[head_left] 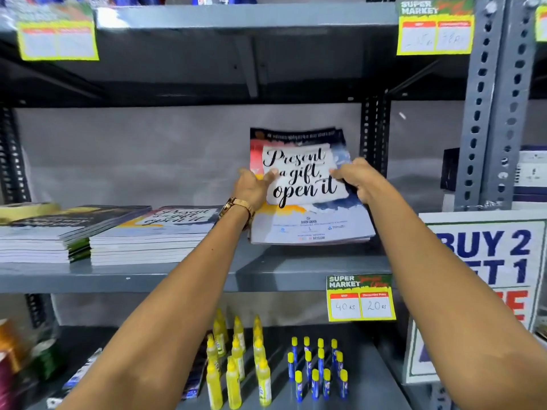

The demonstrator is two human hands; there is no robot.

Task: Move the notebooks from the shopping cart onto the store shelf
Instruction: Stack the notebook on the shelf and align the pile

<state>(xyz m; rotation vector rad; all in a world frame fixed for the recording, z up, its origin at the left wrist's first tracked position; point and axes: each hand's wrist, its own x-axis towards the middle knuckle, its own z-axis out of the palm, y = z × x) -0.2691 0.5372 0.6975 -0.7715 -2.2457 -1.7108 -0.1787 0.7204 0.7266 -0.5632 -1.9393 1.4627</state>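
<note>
A thin stack of notebooks [307, 220] with a "Present a gift, open it" cover is tilted up at the back, its front edge resting on the grey shelf [281, 273]. My left hand [254, 187], with a gold watch on the wrist, grips the stack's left edge. My right hand [355, 179] grips its right edge, thumb on the cover. To the left, two piles of notebooks [154, 235] lie flat on the same shelf. The shopping cart is out of view.
A perforated grey upright [485, 113] stands at the right, with a "BUY 2" sign [485, 279] below it. The shelf underneath holds several yellow glue bottles [233, 368] and blue glue sticks [319, 368]. Price tags [361, 297] hang on the shelf edges.
</note>
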